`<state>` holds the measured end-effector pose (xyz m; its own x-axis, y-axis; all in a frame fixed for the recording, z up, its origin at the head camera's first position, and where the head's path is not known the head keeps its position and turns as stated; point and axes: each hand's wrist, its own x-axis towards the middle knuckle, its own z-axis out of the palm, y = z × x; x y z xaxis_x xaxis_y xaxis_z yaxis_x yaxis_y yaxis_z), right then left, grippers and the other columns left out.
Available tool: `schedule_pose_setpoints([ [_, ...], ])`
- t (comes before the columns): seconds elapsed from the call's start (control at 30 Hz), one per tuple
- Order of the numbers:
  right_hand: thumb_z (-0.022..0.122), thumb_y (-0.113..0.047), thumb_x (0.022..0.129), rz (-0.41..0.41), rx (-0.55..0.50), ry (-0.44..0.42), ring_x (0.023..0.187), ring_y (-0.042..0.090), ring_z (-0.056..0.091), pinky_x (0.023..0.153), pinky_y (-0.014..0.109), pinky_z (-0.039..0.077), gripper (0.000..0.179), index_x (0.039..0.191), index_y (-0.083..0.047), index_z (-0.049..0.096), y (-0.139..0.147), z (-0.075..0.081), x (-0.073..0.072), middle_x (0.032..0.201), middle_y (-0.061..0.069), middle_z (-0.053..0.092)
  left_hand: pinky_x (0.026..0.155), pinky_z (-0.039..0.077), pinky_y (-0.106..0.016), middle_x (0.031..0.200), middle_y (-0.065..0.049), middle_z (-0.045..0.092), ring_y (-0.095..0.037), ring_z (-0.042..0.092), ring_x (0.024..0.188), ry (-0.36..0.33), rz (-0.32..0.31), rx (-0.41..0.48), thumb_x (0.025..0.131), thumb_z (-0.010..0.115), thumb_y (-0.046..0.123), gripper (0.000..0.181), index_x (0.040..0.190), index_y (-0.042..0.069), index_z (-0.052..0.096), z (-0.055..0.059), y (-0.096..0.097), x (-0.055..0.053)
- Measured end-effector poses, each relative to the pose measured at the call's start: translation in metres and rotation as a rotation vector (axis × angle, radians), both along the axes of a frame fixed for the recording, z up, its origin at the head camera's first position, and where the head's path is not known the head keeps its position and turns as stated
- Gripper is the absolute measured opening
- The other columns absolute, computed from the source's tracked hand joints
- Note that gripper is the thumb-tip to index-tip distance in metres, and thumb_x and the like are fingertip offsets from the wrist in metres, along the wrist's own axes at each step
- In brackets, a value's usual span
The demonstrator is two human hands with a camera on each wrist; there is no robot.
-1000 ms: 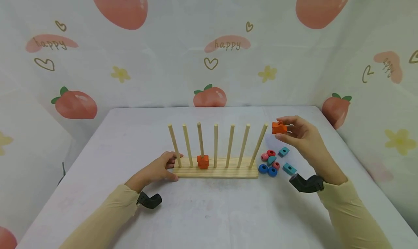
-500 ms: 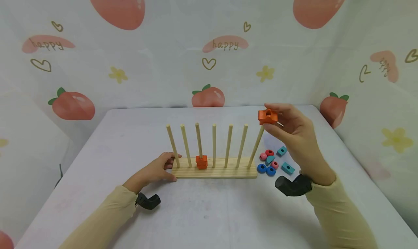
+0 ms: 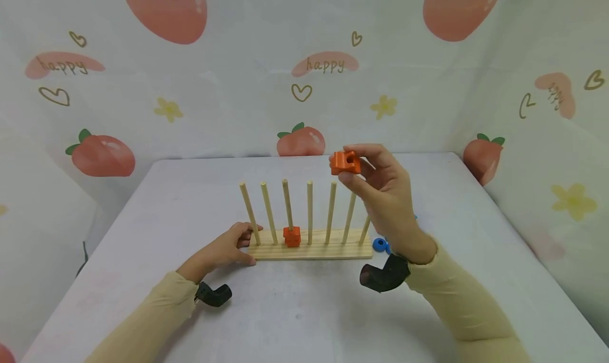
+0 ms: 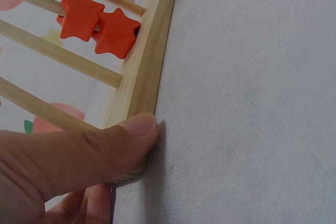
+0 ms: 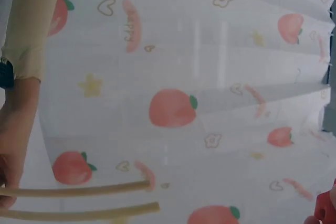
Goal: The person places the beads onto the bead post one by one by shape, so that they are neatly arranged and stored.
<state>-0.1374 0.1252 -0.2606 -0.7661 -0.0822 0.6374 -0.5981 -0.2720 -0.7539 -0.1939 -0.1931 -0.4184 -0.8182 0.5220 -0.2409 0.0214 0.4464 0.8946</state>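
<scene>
My left hand [image 3: 225, 249] grips the left end of a wooden peg rack [image 3: 333, 251], thumb along its front edge and fingers behind. Several upright pegs stand in a row on the rack. Two orange star beads [image 4: 116, 34] are stacked at the bottom of the third peg from the left, clearest in the left wrist view. Above the right half of the rack, my right hand [image 3: 390, 199] pinches another orange star bead [image 3: 340, 164] between thumb and fingers, its hole showing. That bead is higher than the peg tips; only its edge shows in the right wrist view's lower right corner.
Blue beads [image 3: 379, 245] lie on the white table [image 3: 285, 310] just past the rack's right end; the right hand and forearm cover most of the loose pile there. A patterned cloth [image 3: 228, 88] hangs behind the table.
My right hand has carried the orange star bead leftward and up, from beside the rack to above its pegs, now covering most of the loose beads. The left hand keeps its grip.
</scene>
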Motion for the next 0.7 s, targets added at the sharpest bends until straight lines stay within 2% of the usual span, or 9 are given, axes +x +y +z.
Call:
schedule_pose_setpoints([
  [0.1, 0.075, -0.024, 0.081, 0.017, -0.025, -0.009, 0.102, 0.018, 0.062, 0.084, 0.022, 0.055, 0.031, 0.11, -0.021, 0.066, -0.013, -0.004, -0.005, 0.11, -0.001, 0.062, 0.095, 0.051, -0.03, 0.135, -0.023, 0.03, -0.041, 0.044, 0.129, -0.013, 0.013, -0.001, 0.071, 0.08, -0.007, 0.081, 0.141, -0.003, 0.039, -0.001, 0.0, 0.0],
  [0.2, 0.073, -0.011, 0.085, 0.028, -0.022, -0.036, 0.104, 0.017, 0.063, 0.085, 0.023, 0.054, 0.028, 0.109, -0.023, 0.067, -0.023, -0.007, -0.01, 0.11, -0.002, 0.064, 0.095, 0.051, -0.029, 0.134, -0.024, 0.029, -0.041, 0.044, 0.129, -0.008, 0.004, 0.002, 0.071, 0.08, -0.006, 0.081, 0.141, -0.004, 0.038, -0.002, 0.0, -0.001],
  [0.27, 0.068, 0.0, 0.086, 0.029, -0.01, -0.053, 0.105, 0.016, 0.063, 0.087, 0.024, 0.054, 0.033, 0.11, -0.022, 0.066, -0.028, -0.009, -0.013, 0.109, -0.003, 0.065, 0.095, 0.051, -0.03, 0.134, -0.023, 0.029, -0.041, 0.044, 0.129, -0.005, 0.002, 0.0, 0.071, 0.08, -0.006, 0.081, 0.141, -0.004, 0.038, -0.003, -0.001, -0.001],
  [0.37, 0.062, 0.012, 0.086, 0.024, 0.016, -0.065, 0.104, 0.014, 0.063, 0.088, 0.026, 0.054, 0.035, 0.115, -0.008, 0.064, -0.036, -0.012, -0.019, 0.109, -0.005, 0.066, 0.096, 0.05, -0.031, 0.134, -0.023, 0.03, -0.041, 0.044, 0.129, -0.002, 0.002, -0.002, 0.071, 0.08, -0.006, 0.082, 0.141, -0.004, 0.038, -0.003, -0.001, -0.001],
  [0.5, 0.059, 0.015, 0.087, 0.028, 0.051, -0.053, 0.104, 0.012, 0.063, 0.095, 0.031, 0.052, 0.036, 0.121, 0.014, 0.052, -0.045, -0.015, -0.026, 0.11, -0.008, 0.065, 0.096, 0.05, -0.032, 0.135, -0.023, 0.03, -0.041, 0.045, 0.129, -0.004, 0.004, 0.0, 0.071, 0.08, -0.007, 0.081, 0.141, -0.003, 0.038, -0.003, -0.002, -0.001],
  [0.6, 0.06, 0.015, 0.086, 0.031, 0.078, -0.038, 0.105, 0.011, 0.062, 0.1, 0.034, 0.049, 0.036, 0.121, 0.016, 0.051, -0.052, -0.018, -0.031, 0.111, -0.007, 0.063, 0.096, 0.05, -0.034, 0.136, -0.023, 0.029, -0.041, 0.045, 0.129, -0.007, 0.006, -0.002, 0.072, 0.08, -0.006, 0.08, 0.141, -0.002, 0.039, -0.004, -0.002, -0.002],
  [0.7, 0.062, 0.014, 0.086, 0.022, 0.123, -0.03, 0.104, 0.011, 0.062, 0.1, 0.034, 0.049, 0.036, 0.12, 0.014, 0.053, -0.058, -0.022, -0.033, 0.114, 0.008, 0.062, 0.097, 0.05, -0.035, 0.137, -0.024, 0.028, -0.04, 0.045, 0.129, -0.01, 0.008, -0.002, 0.072, 0.08, -0.005, 0.08, 0.141, -0.002, 0.038, -0.005, -0.002, -0.002],
])
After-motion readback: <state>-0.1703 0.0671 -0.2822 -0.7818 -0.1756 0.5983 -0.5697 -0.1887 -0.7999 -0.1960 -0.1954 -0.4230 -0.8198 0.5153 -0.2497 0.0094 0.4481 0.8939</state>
